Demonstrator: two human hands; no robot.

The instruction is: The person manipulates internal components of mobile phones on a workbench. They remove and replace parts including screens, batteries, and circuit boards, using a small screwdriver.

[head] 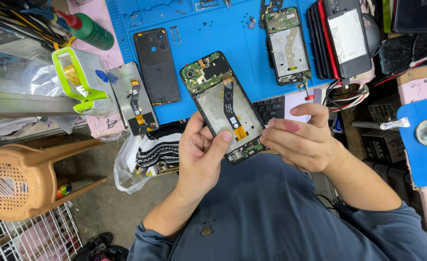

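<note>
Head view: we see an opened phone (pixel 225 107) with its back cover off, held above the near edge of the blue mat (pixel 232 29) on the bench. Our left hand (pixel 201 152) is closed around the phone's lower left side, thumb pressed flat on the inner plate beside the orange ribbon cable. Our right hand (pixel 303 137) is gripping the phone's lower right corner, fingertips pinched at the frame edge near the small bottom board.

The green circuit board sits at the phone's top end, and the black ribbon runs down the middle to the orange connector.

On the mat lie a black back cover (pixel 156 65), a loose screen panel (pixel 135 99) at the mat's left edge, and a second stripped phone (pixel 287 44) to the right. A green-capped bottle (pixel 88 30) stands at the upper left.

To handle this well, we judge the grip should stay on the frame edges, keep the thumb off the ribbon and connector, and hold the phone level over the mat so loose parts land there.
</note>
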